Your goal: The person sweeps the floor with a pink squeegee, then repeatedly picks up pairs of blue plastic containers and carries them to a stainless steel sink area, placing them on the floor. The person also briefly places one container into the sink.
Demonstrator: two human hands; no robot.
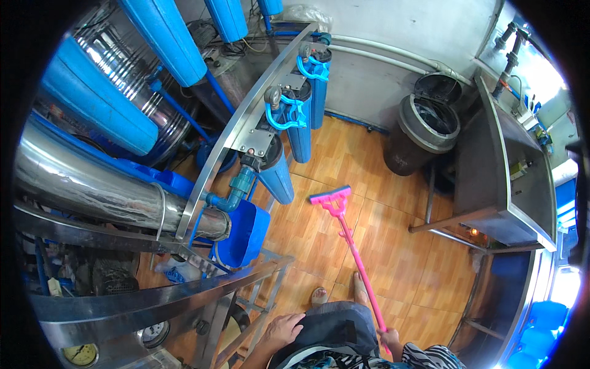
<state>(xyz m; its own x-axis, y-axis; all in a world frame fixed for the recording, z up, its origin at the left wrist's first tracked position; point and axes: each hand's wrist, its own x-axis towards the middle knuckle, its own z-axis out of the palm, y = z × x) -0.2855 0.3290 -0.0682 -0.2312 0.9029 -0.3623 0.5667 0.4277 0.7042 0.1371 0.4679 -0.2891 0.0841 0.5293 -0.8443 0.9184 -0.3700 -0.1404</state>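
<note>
A pink sponge mop [350, 238] slants across the wood-patterned tile floor [393, 246]. Its wide head with a dark sponge edge lies on the floor ahead of me. My right hand [389, 340] is wrapped round the upper end of the pink handle, at the bottom of the view. My left hand [284, 329] lies against dark grey cloth [332, 329] at my front, fingers stretched out and holding nothing. Both of my feet [319, 296] show beneath, the right one close beside the mop handle.
Blue filter housings [276, 178] hang from a metal frame at left, above a blue bucket [243, 237]. A metal rail [166, 295] with gauges runs near my left arm. Ahead stands a dark lidded bin [409, 138]. A steel sink stand [482, 160] is at right.
</note>
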